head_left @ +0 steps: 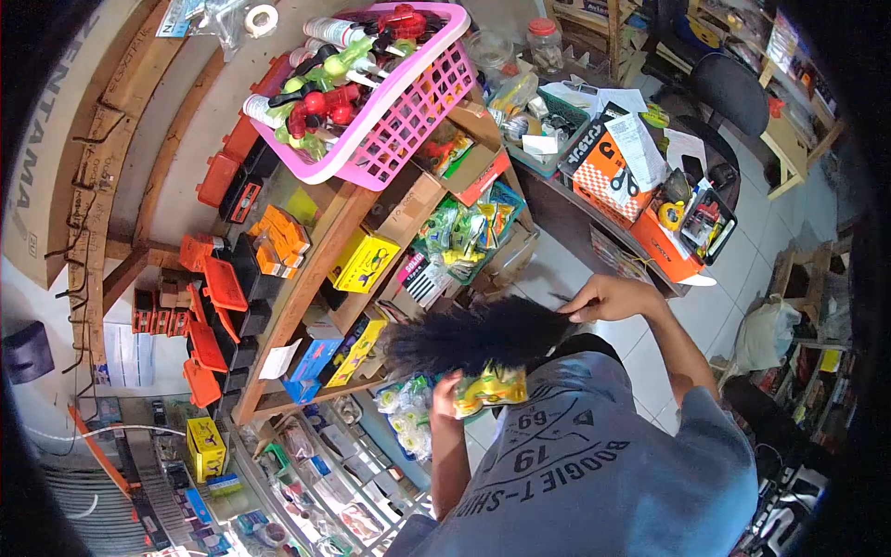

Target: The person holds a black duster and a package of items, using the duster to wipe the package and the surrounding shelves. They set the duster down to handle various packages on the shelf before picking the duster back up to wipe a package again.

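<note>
A black feather duster (478, 336) lies across in front of my chest, its feathers pointing left. My right hand (603, 299) is closed in a pinch on its handle end, most of which is hidden by the fingers. Below the feathers, my left hand (446, 395) is closed around a clear plastic pack with yellow items (490, 390). The duster's feathers cover part of this hand and hang over the top of the pack. What exactly the pack contains I cannot make out.
A pink basket (404, 121) of bottles stands on the wooden shelf (311, 292). Yellow boxes (365, 262) and a green basket (506, 232) of packets sit lower. Orange cases (223, 283) line the left. An orange box (664, 246) rests on the desk at the right.
</note>
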A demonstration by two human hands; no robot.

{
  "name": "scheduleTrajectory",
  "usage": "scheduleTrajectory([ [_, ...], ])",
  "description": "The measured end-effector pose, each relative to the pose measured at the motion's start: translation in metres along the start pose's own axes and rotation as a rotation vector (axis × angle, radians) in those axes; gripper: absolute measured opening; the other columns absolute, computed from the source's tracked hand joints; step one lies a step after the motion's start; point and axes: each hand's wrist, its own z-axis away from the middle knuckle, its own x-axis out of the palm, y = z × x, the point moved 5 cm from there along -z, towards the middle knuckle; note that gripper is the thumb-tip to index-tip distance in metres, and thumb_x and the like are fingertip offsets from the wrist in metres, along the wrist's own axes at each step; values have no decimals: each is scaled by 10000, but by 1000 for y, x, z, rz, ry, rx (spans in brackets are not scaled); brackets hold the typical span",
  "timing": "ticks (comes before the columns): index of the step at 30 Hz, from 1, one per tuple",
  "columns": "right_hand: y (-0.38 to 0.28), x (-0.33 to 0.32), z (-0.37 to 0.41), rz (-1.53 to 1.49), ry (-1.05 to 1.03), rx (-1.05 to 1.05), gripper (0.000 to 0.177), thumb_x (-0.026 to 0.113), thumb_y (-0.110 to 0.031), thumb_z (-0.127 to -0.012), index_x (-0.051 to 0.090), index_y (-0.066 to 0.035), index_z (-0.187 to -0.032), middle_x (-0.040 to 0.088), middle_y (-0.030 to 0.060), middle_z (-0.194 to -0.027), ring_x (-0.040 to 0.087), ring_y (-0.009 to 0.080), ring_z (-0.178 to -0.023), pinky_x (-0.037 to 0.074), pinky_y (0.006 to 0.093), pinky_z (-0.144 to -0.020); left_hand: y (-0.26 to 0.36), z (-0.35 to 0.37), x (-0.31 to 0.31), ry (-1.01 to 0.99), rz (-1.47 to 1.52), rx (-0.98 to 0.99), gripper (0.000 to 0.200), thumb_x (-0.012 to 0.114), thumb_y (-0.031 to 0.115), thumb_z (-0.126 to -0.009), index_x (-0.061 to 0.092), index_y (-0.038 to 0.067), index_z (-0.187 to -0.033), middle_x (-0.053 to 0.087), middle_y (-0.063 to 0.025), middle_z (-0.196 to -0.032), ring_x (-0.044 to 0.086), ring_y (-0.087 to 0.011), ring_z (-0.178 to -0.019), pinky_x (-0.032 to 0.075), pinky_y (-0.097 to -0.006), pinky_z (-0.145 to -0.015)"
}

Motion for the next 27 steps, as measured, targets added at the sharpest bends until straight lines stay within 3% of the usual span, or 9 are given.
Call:
scheduleTrajectory([
  [2, 3, 3, -6, 34, -18, -51, 317, 640, -200, -891, 629, -70, -1180, 698, 101, -835, 550, 77, -677, 461, 280, -656, -1, 0, 2, 142, -127, -28, 214, 636, 221, -761, 643, 55, -896, 662, -138, -862, 647, -306, -837, 511, -484, -827],
  [4, 1, -6, 0, 38, 12, -91, 313, 645, -196, -887, 634, -71, -1174, 692, 91, -803, 541, 80, -654, 459, 276, -623, 0, -5, 16, -233, 298, -99, 265, 617, 242, -767, 641, 29, -922, 671, -154, -914, 646, -331, -857, 506, -491, -835],
  [7, -3, -23, 18, 29, 45, -87, 295, 650, -181, -882, 649, -66, -1155, 661, 71, -707, 543, 99, -594, 454, 274, -566, 26, 4, 40, 20, 308, 55, 339, 591, 254, -758, 634, 3, -983, 667, -175, -977, 639, -364, -894, 497, -503, -862],
  [11, 3, -29, 24, 15, 53, 35, 273, 669, -155, -859, 669, -36, -1105, 645, 67, -660, 564, 114, -568, 457, 275, -556, 29, 2, 34, 44, 256, 110, 352, 596, 235, -747, 631, -6, -1002, 663, -184, -992, 638, -363, -906, 501, -498, -862],
  [13, -8, -24, 20, 43, 102, -60, 266, 684, -154, -846, 679, -45, -1088, 681, 96, -720, 581, 110, -598, 463, 278, -581, 13, -7, 10, -61, 257, 80, 374, 594, 207, -744, 625, -40, -1024, 659, -194, -1012, 640, -357, -911, 507, -490, -859],
  [14, -9, -21, 17, 42, 100, -60, 266, 684, -154, -846, 679, -45, -1088, 681, 96, -720, 581, 110, -598, 463, 278, -581, 6, -6, 30, -312, 339, -94, 342, 586, 177, -747, 637, -38, -1007, 657, -205, -1026, 644, -345, -914, 513, -478, -843],
  [19, -5, -21, 14, 152, 220, -173, 282, 723, -160, -805, 691, -76, -1072, 708, 129, -858, 641, 158, -675, 473, 291, -630, 18, -6, 27, -156, 172, 21, 322, 587, 211, -760, 646, -16, -980, 665, -181, -998, 645, -334, -914, 510, -460, -841],
  [20, -4, -23, 17, 150, 220, -172, 282, 723, -160, -805, 691, -76, -1072, 708, 129, -858, 641, 158, -675, 473, 291, -630, 20, -6, 28, -268, 394, -35, 358, 581, 173, -771, 623, -31, -1062, 650, -180, -1060, 628, -330, -967, 488, -460, -901],
  [27, -10, -35, 28, 167, 247, -127, 307, 730, -181, -783, 691, -121, -1082, 698, 147, -884, 658, 225, -704, 472, 319, -662, 39, 5, 62, -132, 352, -2, 428, 579, 252, -772, 596, -20, -1103, 643, -180, -1081, 614, -347, -994, 470, -474, -927],
])
